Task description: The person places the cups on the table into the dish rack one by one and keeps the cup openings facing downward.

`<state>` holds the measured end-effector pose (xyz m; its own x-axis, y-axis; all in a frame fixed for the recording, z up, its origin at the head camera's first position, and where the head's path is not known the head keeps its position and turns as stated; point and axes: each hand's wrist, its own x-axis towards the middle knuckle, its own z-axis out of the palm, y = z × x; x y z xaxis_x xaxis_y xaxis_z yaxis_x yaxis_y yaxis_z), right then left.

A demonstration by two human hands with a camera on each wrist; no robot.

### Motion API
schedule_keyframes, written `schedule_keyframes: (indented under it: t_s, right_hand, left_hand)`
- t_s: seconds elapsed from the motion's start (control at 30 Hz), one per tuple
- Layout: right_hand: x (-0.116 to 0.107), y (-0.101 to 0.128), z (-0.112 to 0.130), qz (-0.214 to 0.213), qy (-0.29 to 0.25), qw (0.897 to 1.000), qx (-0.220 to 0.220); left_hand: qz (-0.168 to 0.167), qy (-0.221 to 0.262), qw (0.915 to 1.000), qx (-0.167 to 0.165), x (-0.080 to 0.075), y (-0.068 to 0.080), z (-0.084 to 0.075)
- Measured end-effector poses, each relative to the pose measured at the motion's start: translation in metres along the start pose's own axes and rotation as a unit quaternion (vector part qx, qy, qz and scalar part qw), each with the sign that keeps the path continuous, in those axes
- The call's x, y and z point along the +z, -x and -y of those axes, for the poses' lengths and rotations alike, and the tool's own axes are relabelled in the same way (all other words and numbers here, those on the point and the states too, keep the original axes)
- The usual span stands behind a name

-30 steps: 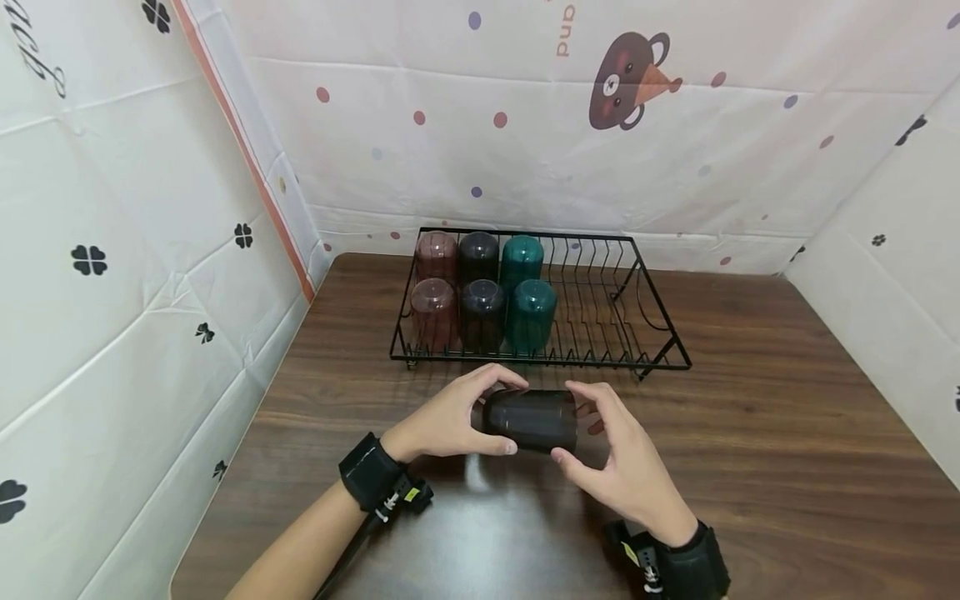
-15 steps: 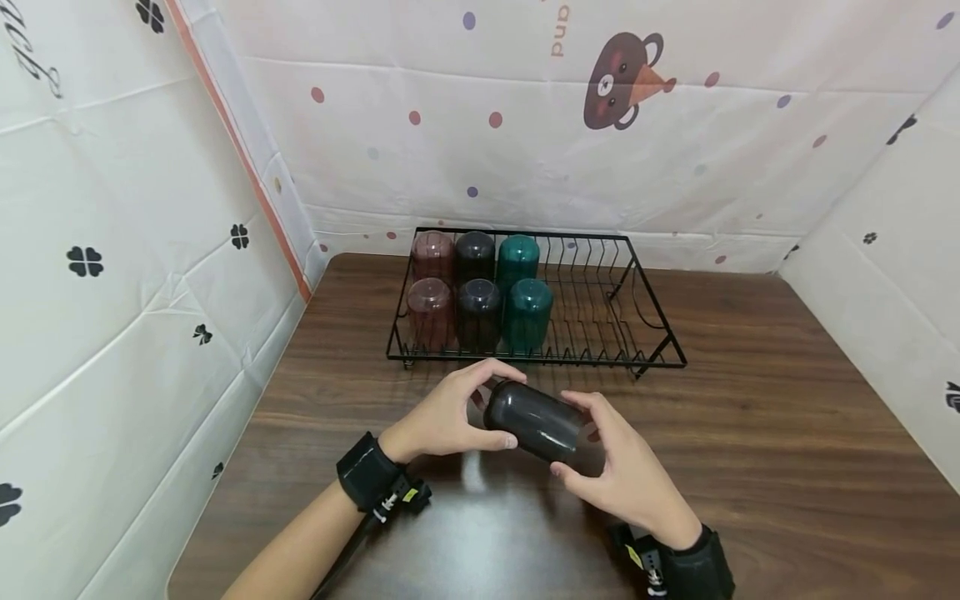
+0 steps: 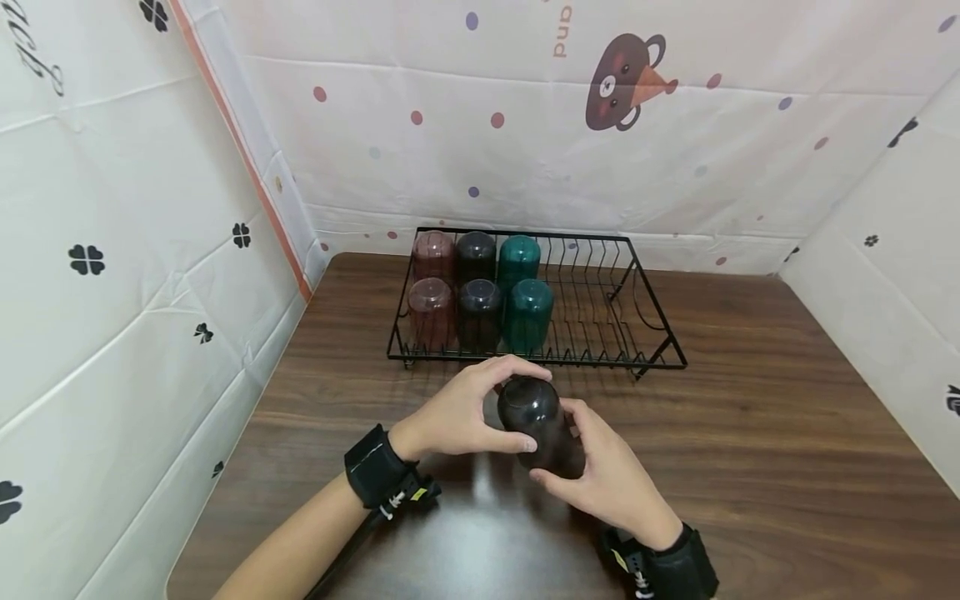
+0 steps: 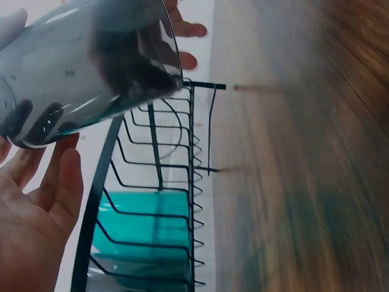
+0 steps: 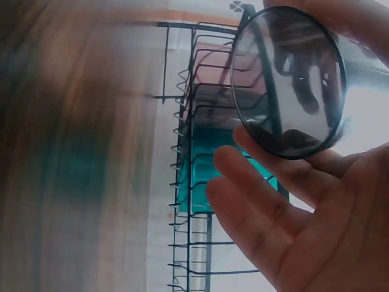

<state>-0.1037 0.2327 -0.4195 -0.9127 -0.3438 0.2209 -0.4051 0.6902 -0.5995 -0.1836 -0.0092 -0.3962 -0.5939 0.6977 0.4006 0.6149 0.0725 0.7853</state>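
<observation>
Both hands hold a dark smoky translucent cup (image 3: pixel 536 421) above the wooden table (image 3: pixel 750 450), just in front of a black wire rack (image 3: pixel 654 333). The cup is tilted, its closed base up and toward me. My left hand (image 3: pixel 483 407) curls over the base end from the left, thumb in front. My right hand (image 3: pixel 594 460) cradles the lower end from the right. In the left wrist view the cup (image 4: pixel 91 61) lies above the palm (image 4: pixel 36 207). The right wrist view looks at the cup's round end (image 5: pixel 289 79) over the fingers (image 5: pixel 273 207).
Upside down in the rack's left half stand two reddish cups (image 3: pixel 430 307), two dark cups (image 3: pixel 480 302) and two teal cups (image 3: pixel 528 308). The rack's right half shows only bare wires. Patterned white sheets wall the table at the left, back and right.
The two hands have turned the cup from lying sideways to tilted with its base up, and the hands have drawn closer together around it.
</observation>
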Motion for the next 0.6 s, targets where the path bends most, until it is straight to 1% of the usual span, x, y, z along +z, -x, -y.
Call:
schedule_keyframes:
  t_s: [0.1, 0.17, 0.3, 0.43, 0.6]
  right_hand:
    - [0.002, -0.001, -0.001, -0.005, -0.007, 1.0, 0.0]
    - [0.002, -0.001, -0.002, -0.01, -0.007, 1.0, 0.002]
    - [0.001, -0.002, -0.003, -0.022, -0.007, 1.0, 0.008]
    - [0.0, -0.002, -0.003, -0.026, -0.001, 1.0, 0.014]
    - [-0.003, -0.001, -0.004, -0.021, -0.006, 1.0, 0.019]
  left_hand:
    - [0.001, 0.006, 0.9999, 0.011, 0.004, -0.004, -0.003]
    - [-0.005, 0.004, 0.9999, 0.014, 0.007, -0.007, -0.004]
    - [-0.021, 0.003, 0.9998, -0.002, 0.013, -0.008, -0.004]
    - [-0.021, -0.001, 0.9995, -0.022, 0.016, -0.007, -0.002]
    - [-0.026, -0.021, 0.9993, -0.016, 0.014, -0.008, -0.003]
